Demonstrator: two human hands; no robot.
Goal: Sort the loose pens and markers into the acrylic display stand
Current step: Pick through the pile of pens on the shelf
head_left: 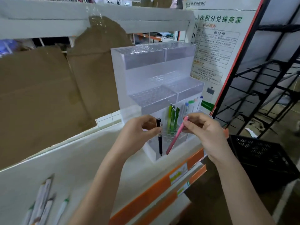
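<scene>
Left hand [138, 130] pinching an upright black pen [159, 137], right hand [203, 127] pinching a tilted pink pen [176, 137], both tips over the acrylic display stand [155, 75] lowest tier, green pens [172, 119] already slotted, its holes blurred, loose markers [42, 203] cut off at bottom left on the shelf [81, 159].

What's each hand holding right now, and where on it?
Left hand pinches a black pen near its top end. Right hand pinches a pink pen near its top end.

Black pen [159, 137] in left hand [139, 132], pink pen [176, 135] in right hand [206, 132].
</scene>
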